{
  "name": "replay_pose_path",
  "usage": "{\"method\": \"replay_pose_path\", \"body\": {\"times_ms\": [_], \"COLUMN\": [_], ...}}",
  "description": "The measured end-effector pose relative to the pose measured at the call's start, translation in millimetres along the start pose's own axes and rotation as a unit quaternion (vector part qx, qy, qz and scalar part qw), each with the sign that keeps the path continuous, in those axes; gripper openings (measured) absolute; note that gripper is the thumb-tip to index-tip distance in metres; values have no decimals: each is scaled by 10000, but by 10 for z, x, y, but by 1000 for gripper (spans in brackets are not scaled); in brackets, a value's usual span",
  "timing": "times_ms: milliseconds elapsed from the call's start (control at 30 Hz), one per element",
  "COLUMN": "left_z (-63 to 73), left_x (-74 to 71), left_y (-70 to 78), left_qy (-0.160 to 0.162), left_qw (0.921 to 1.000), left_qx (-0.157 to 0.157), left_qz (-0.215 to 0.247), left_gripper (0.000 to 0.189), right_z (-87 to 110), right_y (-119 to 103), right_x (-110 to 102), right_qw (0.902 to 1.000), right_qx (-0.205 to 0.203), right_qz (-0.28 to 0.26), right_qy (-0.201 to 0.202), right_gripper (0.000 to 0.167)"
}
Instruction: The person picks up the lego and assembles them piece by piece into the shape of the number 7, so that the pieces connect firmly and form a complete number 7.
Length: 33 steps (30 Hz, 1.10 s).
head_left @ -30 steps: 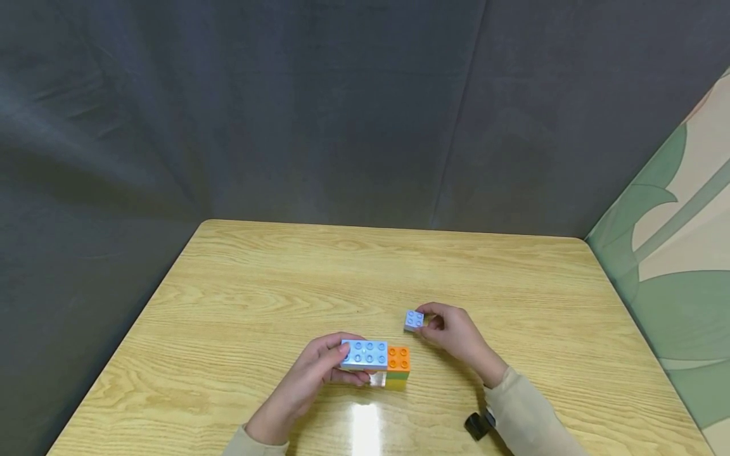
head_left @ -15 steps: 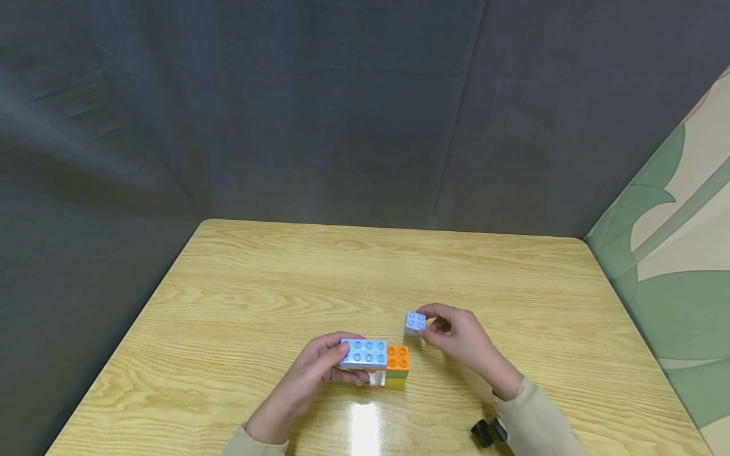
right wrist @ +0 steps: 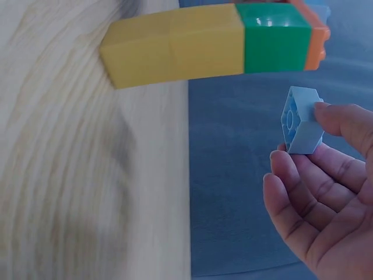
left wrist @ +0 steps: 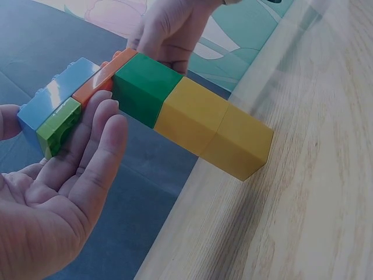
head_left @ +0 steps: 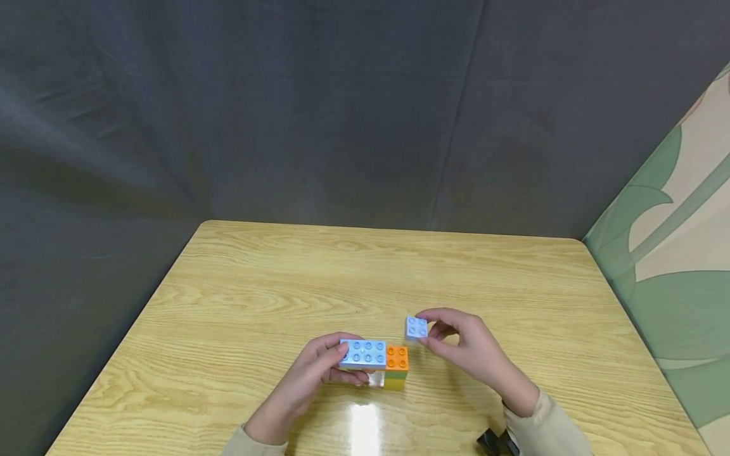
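My left hand [head_left: 310, 367] grips the end of a joined brick model, thumb on its long blue brick [head_left: 364, 353] and fingers underneath. Beside the blue brick shows an orange brick [head_left: 397, 358]. In the left wrist view a light green brick [left wrist: 59, 125] sits under the blue one. A green brick [left wrist: 145, 84] and two yellow bricks [left wrist: 215, 131] make a column from the orange brick down to the tabletop. My right hand [head_left: 470, 345] pinches a small light blue four-stud brick [head_left: 416, 327] between thumb and fingers, just behind and right of the model. Its hollow underside [right wrist: 291, 119] faces the table.
The wooden table [head_left: 274, 272] spreads out around both hands. A dark grey curtain [head_left: 342, 114] hangs behind and to the left, and a leaf-patterned cloth [head_left: 678, 266] lines the right side. A black device [head_left: 497, 442] sits at the right cuff.
My right hand has drawn slightly nearer to me and to the right with the small light blue brick, which has tilted a little. The left hand and model have stayed almost still.
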<state>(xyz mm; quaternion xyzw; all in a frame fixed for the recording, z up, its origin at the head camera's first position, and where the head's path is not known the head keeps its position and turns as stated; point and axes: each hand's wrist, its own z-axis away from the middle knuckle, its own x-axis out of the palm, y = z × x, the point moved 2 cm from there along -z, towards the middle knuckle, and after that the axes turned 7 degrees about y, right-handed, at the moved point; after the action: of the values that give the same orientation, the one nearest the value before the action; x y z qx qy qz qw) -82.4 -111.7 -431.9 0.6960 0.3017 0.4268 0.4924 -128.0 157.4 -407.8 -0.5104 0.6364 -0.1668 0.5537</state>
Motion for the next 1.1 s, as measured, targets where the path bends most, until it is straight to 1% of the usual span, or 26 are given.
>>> {"method": "replay_pose_path", "body": {"times_ms": [200,433,833,1000,1100], "left_z": [3,5,4,5,6], "left_x": [2,4,7,6,7], "left_y": [4,10,5,4,2], "left_qy": [0,-23,41,31,25], "left_qw": [10000,10000,9999,9999,9999], "left_qx": [-51,-31,-116,-108,-99], "left_qz": [57,23,-66,-49,-46], "left_gripper": [40,40,41,41,40], "right_z": [49,89,115,122,126], "right_y": [-128,-228,-349,-398,-421], "right_x": [-36,-60,-52,-41,-24], "right_qw": [10000,9995,9966,9955,9953], "right_qx": [-97,-248,-818,-947,-961], "right_qz": [-6,179,59,-7,-88], "right_qy": [-17,55,102,76,-10], "right_gripper": [33,32,33,33,33]}}
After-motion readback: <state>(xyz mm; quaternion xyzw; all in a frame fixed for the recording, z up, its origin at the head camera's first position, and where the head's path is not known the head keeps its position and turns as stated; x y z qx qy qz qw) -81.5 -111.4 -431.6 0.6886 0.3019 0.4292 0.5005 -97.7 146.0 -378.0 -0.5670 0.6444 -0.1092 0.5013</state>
